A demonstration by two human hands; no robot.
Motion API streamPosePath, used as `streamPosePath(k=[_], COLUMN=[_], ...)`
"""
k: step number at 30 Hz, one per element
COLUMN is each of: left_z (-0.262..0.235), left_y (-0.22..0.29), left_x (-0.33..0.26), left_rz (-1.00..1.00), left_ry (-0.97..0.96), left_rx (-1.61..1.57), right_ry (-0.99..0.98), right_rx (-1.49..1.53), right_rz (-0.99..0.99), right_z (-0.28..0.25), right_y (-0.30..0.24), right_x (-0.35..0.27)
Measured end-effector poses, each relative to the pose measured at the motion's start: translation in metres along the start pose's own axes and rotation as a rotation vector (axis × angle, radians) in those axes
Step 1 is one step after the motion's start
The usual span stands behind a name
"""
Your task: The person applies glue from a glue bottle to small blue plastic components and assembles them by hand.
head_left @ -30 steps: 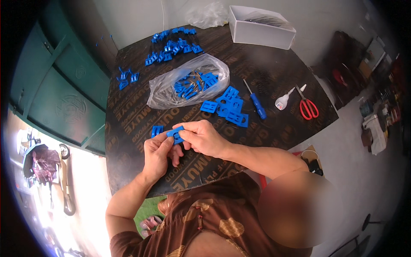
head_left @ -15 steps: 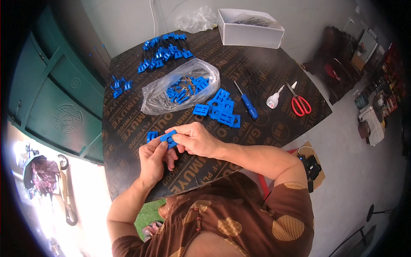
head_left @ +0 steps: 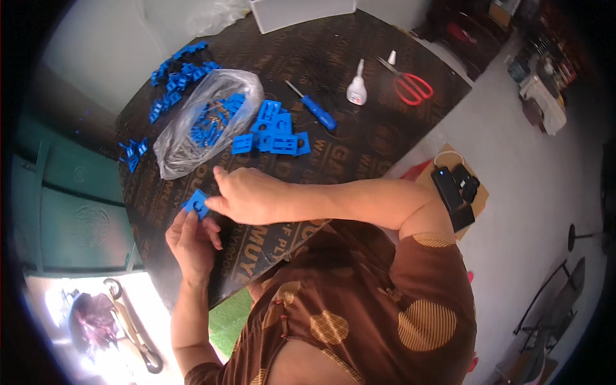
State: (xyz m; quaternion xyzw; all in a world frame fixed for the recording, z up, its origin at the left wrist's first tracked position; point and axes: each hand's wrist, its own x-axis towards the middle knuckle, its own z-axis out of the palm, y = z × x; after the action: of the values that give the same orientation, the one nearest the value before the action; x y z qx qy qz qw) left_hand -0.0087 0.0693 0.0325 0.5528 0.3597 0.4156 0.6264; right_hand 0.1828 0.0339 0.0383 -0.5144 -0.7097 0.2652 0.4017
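My left hand [head_left: 191, 247] pinches a small blue plastic plate [head_left: 200, 198] with a round hole, its fingertips on the plate's near edge. My right hand [head_left: 251, 196] is just to the right of it, with thumb and forefinger apart. The right thumb tip lies at or very near the plate's edge; whether it touches I cannot tell. Beyond the hands several similar blue plates [head_left: 282, 144] lie in a loose pile. Beside the pile, a clear plastic bag [head_left: 179, 154] holds small blue parts and metal pieces.
A blue screwdriver [head_left: 318, 113], a white squeeze bottle [head_left: 357, 91] and red-handled scissors [head_left: 414, 88] lie toward the table's right. Blue clips [head_left: 183, 77] are heaped at the far left, with a few more [head_left: 133, 154] nearer. A white box [head_left: 301, 14] stands at the back.
My right hand has let go of the blue plate and opened beside it; the left still holds it. The whole view has turned and shifted, so the table sits further left and higher.
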Motion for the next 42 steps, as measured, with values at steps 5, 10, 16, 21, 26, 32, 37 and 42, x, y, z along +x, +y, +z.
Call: streamPosePath(k=[5,10,16,21,26,32,37,42], left_z=[0.005,-0.005,0.002,0.005,-0.002,-0.001,0.000,-0.003], left_y=[-0.002,-0.002,-0.002,-0.007,-0.008,-0.013,-0.013,-0.013], left_x=[0.002,-0.006,-0.002,0.003,0.001,0.009,0.007,0.007], left_rz=[0.033,0.059,0.065,0.060,0.087,0.075,0.061,0.052], left_ry=[0.015,0.017,0.020,0.035,0.031,-0.012,0.057,0.039], left_rx=[-0.030,0.030,0.010,0.018,0.045,0.053,0.066,0.040], right_ry=[0.071,0.256,1.682,1.761,0.574,0.556,0.293,0.331], right_rx=[-0.168,-0.416,-0.341,-0.830,-0.813,-0.840,-0.695,-0.769], right_rz=[-0.371,-0.401,-0.278,0.757,1.628,1.513,1.713,1.737], right_z=[-0.048,-0.140,-0.237,-0.288,-0.217,-0.166,-0.163,-0.159], right_y=[-0.040,-0.069,0.026,0.194,0.287,0.301,0.303,0.260], right_x=[-0.052,-0.130,-0.201,-0.380,-0.501,-0.530,-0.527,-0.471])
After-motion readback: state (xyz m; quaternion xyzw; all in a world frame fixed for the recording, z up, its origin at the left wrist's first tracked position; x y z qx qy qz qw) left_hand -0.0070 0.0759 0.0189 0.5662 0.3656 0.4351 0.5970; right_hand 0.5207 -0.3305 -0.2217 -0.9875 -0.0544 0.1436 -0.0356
